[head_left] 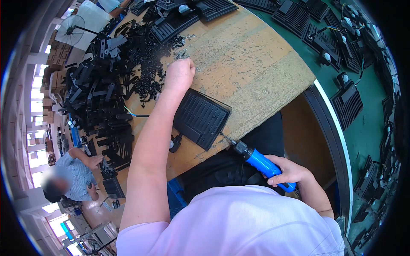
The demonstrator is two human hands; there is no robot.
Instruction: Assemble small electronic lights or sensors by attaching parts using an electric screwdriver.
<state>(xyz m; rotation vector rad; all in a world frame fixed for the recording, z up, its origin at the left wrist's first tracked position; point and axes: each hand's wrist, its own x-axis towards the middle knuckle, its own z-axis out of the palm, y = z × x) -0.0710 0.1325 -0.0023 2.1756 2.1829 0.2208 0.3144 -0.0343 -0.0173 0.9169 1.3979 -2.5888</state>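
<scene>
Two bare hands were at work over a wooden table (252,64). The right hand (290,170) had its fingers wrapped round a blue power screwdriver (261,163), whose bit pointed at the near right corner of a black ribbed panel (200,117); whether it touched could not be told. The panel lay near the table's edge, just beside the left forearm. Curled into a fist, the left hand (180,73) was beside some loose silver screws (184,39), and whether it held anything was hidden.

Doing this well probably called for the bit in line with its hole, light steady pressure, and the panel braced against turning.

The tabletop was scuffed and specked. Black brackets (96,87) were heaped on the left, beside small black parts (147,64). More ribbed panels (348,104) lay on a green surface (354,136) to the right. Farther off on the left were a person in a checked shirt (81,175), a fan (71,30) and stacked cartons (55,55).
</scene>
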